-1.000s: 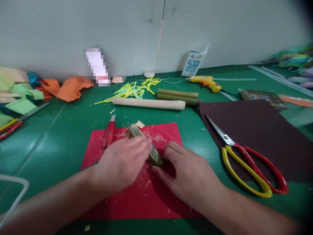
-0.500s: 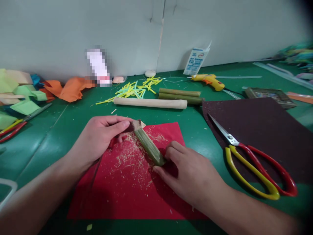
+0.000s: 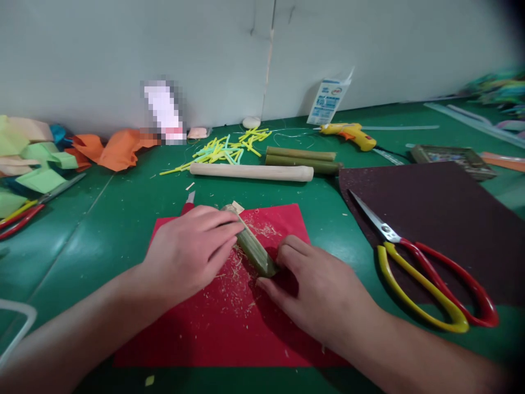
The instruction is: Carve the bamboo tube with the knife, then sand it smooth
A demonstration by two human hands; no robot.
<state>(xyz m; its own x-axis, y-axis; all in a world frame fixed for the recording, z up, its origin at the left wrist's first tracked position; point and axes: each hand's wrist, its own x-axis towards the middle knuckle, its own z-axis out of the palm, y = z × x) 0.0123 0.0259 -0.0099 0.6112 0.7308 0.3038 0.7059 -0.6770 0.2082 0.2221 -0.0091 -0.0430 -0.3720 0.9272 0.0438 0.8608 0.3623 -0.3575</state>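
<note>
Pale shavings lie around a green split bamboo piece (image 3: 257,249), which rests slantwise on a red sheet (image 3: 213,345). My right hand (image 3: 315,279) is closed on the near end of the bamboo, pinching it between thumb and curled fingers. Over the far half, my left hand (image 3: 197,243) presses down with its fingers bent together. The dark piece of sandpaper seen in it earlier is hidden under those fingers. A red-handled craft knife (image 3: 189,203) shows its blade just beyond my left hand.
Large scissors (image 3: 426,279) lie on a dark brown sheet (image 3: 418,202) at right. Behind are a peeled pale stick (image 3: 252,172), green bamboo tubes (image 3: 303,161), yellow straw pieces (image 3: 219,150) and a yellow glue gun (image 3: 350,135). Orange paper (image 3: 123,150) sits at left.
My left hand has slid right and toward me along the bamboo, covering the sandpaper and uncovering the craft knife. My right hand holds the near end as before.
</note>
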